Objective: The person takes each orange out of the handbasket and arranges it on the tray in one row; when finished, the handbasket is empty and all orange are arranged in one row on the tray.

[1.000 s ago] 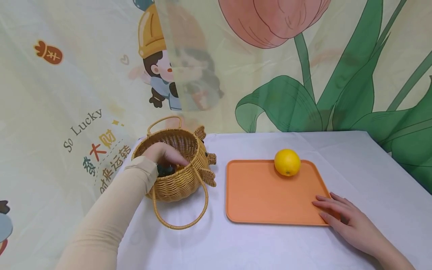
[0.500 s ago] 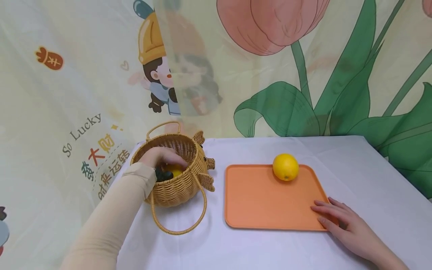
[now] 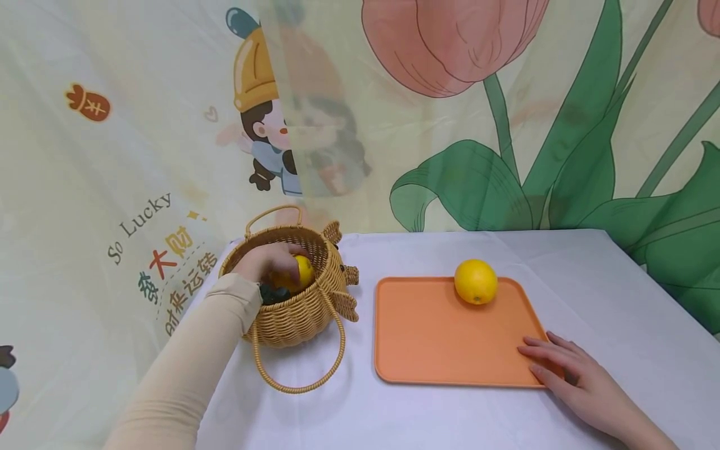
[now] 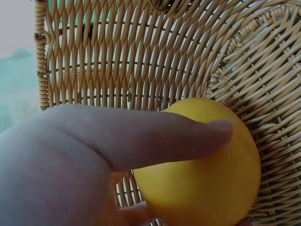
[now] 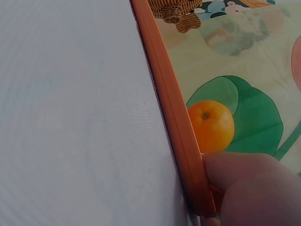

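Note:
My left hand [image 3: 269, 263] reaches into a round wicker basket [image 3: 306, 306] at the table's left and grips a yellow citrus fruit [image 3: 302, 272]. The left wrist view shows the fruit [image 4: 202, 169] close up with a finger [image 4: 155, 136] curled over it against the basket weave [image 4: 141, 52]. Something dark [image 3: 271, 294] lies deeper in the basket. A second yellow-orange fruit [image 3: 475, 282] sits at the far edge of an orange tray [image 3: 439, 337]. My right hand [image 3: 562, 365] rests flat on the tray's near right corner; the tray rim [image 5: 174, 117] and that fruit [image 5: 211, 125] show in the right wrist view.
A white cloth [image 3: 590, 281] covers the table. A printed curtain with a tulip and a cartoon figure [image 3: 394, 112] hangs right behind it. The basket's loose front handle [image 3: 298, 369] lies on the cloth, and its back handle [image 3: 274, 212] stands up.
My left hand has closed on the yellow fruit and lifted it from the basket's bottom up toward the rim. The right hand and the tray have stayed put.

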### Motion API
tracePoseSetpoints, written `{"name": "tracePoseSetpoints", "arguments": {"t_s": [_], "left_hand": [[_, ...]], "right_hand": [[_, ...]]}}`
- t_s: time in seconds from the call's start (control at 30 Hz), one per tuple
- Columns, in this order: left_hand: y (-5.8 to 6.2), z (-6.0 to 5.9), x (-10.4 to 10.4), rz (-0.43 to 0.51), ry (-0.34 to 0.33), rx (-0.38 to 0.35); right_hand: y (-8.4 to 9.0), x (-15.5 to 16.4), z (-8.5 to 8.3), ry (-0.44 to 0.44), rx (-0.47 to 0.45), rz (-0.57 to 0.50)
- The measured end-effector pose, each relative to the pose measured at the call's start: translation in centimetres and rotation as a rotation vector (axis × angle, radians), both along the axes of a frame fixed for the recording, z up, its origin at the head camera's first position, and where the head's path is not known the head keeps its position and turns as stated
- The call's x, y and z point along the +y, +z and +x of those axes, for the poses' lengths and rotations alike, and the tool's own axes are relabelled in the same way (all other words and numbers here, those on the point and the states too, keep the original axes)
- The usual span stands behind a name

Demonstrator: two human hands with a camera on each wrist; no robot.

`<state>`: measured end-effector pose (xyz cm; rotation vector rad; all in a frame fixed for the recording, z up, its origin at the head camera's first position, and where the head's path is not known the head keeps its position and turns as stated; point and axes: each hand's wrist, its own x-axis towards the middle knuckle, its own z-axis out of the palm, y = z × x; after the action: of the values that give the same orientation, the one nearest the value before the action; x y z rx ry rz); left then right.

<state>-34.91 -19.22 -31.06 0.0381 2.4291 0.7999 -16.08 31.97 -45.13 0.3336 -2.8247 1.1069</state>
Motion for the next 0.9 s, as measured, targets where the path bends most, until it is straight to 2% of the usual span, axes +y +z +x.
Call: {"name": "tracePoseSetpoints", "arguments": {"t_s": [0.1,0.2,0.27,0.33,0.43,0.57,0.63,0.77,0.83,0.9], "left_hand": [[-0.14,-0.21,0.04,-0.027,-0.039,0.030],[-0.41,-0.57,0.00,-0.056,-0.085,0.118],[-0.50,-0.71,-0.03,-0.063,-0.086,0.179],[-0.46,-0.73,-0.04,-0.053,-0.042,0.192],[-0.26,-0.52,0.01,-0.030,0.067,0.112],[-0.12,-0.19,0.09,-0.026,0.143,0.011],[-0.11,-0.13,0.11,-0.037,0.128,0.018],[-0.20,-0.25,0.06,-0.037,0.095,0.083],[-0.26,-0.30,0.06,-0.018,0.091,0.081],[-0.30,-0.32,0.05,0.021,0.098,0.046]], "right_hand": [[0.07,0.05,0.02,0.000,0.009,0.002],[0.06,0.03,-0.02,-0.003,-0.004,0.003],[0.01,0.02,-0.07,-0.003,-0.013,0.004],[-0.05,0.04,-0.09,-0.005,-0.021,0.003],[0.00,0.08,-0.09,-0.005,-0.018,0.004],[0.22,0.10,0.00,-0.003,-0.006,0.004],[0.26,0.08,0.00,-0.006,-0.011,0.005],[0.21,-0.04,-0.10,-0.018,-0.039,0.013],[0.18,-0.07,-0.17,-0.023,-0.047,0.017],[0.22,-0.09,-0.20,-0.021,-0.043,0.016]]}}
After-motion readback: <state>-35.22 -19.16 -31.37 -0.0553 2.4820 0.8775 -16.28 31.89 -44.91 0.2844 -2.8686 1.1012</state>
